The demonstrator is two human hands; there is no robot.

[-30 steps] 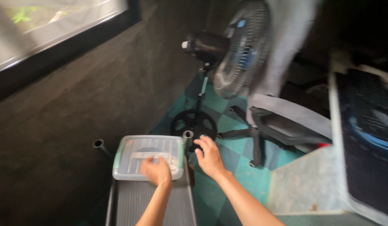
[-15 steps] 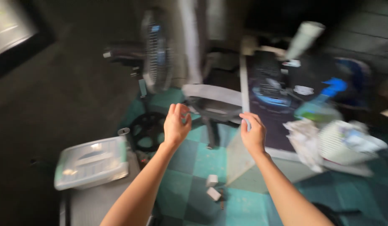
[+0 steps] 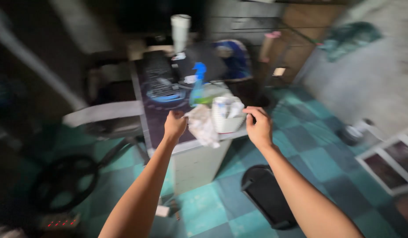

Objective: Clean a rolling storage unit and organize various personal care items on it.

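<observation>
- Over a cluttered table [image 3: 186, 147], seen from the head camera, both bare arms reach forward toward 12 o'clock, the whole frame smeared by motion blur.
- Left hand [image 3: 174, 124] is loosely curled with nothing inside its grip, fingertips just beside a crumpled white cloth [image 3: 202, 125] that hangs over the table's front edge.
- Right hand [image 3: 258, 127] has fingers bent and thumb drawn in, its grip holding nothing, just beside the white ribbed basket [image 3: 227, 120] at its 9 o'clock.
- Basket stands at the table's near corner between the two hands, with pale crumpled material [image 3: 226, 105] poking from its top; the cloth touches its left side.
- At 12 o'clock from the basket stands a spray bottle with a blue head [image 3: 198, 86]; farther back, a tall white cylinder [image 3: 180, 28].
- A dark printed mat [image 3: 157, 94] covers the tabletop.
- On the teal checkered floor [image 3: 296, 150], a black oval object [image 3: 268, 196] lies at 6 o'clock from the right hand.
- A grey chair seat [image 3: 105, 115] sits at 9 o'clock from the left hand.
</observation>
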